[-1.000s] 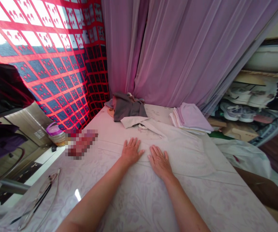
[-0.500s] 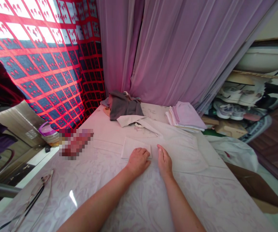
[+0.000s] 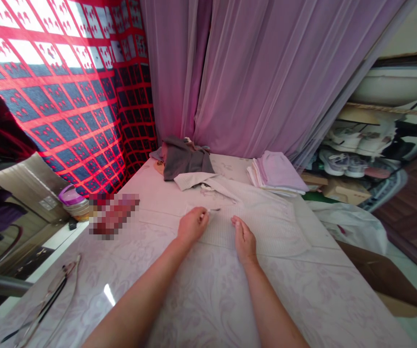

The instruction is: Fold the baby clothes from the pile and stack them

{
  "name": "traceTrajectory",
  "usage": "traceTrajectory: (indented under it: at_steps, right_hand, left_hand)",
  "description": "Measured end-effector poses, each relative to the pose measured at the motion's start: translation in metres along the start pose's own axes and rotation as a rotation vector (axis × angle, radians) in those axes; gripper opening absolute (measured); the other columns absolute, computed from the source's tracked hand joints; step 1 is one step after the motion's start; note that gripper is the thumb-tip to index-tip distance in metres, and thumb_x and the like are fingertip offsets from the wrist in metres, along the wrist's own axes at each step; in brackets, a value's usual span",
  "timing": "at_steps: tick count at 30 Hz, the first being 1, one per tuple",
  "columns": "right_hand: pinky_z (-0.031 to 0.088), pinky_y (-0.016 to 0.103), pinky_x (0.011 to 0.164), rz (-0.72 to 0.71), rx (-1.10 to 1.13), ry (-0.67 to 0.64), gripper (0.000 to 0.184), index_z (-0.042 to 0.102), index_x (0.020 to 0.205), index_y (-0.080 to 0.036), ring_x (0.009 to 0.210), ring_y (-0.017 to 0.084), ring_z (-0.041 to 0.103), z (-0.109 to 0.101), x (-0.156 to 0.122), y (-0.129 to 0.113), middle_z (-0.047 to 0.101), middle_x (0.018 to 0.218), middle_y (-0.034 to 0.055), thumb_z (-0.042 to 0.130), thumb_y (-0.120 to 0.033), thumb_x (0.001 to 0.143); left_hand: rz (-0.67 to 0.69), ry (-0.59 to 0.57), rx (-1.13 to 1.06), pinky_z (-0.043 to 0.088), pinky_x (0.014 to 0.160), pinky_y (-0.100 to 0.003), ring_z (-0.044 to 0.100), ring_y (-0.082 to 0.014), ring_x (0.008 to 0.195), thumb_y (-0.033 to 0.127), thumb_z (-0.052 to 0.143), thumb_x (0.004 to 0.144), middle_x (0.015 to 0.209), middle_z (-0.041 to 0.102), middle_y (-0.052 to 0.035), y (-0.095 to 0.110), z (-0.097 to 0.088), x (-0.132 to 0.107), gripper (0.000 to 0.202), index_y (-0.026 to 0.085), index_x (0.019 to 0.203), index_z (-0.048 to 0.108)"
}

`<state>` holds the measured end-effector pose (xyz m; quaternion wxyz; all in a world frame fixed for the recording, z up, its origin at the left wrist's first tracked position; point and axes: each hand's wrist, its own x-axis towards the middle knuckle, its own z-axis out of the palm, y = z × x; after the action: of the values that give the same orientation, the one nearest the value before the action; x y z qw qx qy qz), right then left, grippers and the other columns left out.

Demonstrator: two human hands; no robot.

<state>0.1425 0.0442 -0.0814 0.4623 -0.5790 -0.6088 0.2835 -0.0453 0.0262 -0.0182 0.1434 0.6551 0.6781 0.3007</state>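
From here I can see a bed with a floral sheet, a grey garment bunched at its far end and a stack of folded lilac cloths to the right of that. Near the left edge lie eyeglasses and a pixelated object too blurred for me to name. Off the bed sit a purple-lidded container, a white plastic bag and a cardboard box. Behind hang a sheer lilac curtain and a red-gridded curtain, with sneakers on a shelf to the right.
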Motion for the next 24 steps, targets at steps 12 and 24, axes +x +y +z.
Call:
traceTrajectory:
  at_steps: [12, 24]
  right_hand:
    - [0.045, 0.037, 0.094, -0.110, -0.221, -0.081, 0.054, 0.067, 0.108, -0.016, 0.104, 0.022, 0.062, -0.002, -0.001, -0.008, 0.069, 0.109, 0.0110, 0.029, -0.048, 0.087]
    - [0.025, 0.046, 0.109, -0.274, -0.713, -0.120, 0.048, 0.055, 0.129, -0.017, 0.129, 0.024, 0.041, 0.003, -0.012, -0.014, 0.049, 0.139, 0.0121, 0.032, -0.034, 0.090]
  left_hand:
    - [-0.311, 0.868, -0.074, 0.039, 0.102, -0.039, 0.045, -0.0243, 0.125, 0.033, 0.042, 0.084, 0.134, 0.047, -0.0179, -0.114, -0.061, -0.024, 0.050, 0.012, 0.130, 0.042]
    - [-0.014, -0.125, 0.512, 0.016, 0.111, -0.056, 0.026, -0.0305, 0.139, 0.054, 0.031, 0.091, 0.151, 0.034, -0.0081, -0.076, -0.014, -0.024, 0.058, 0.025, 0.141, 0.040]
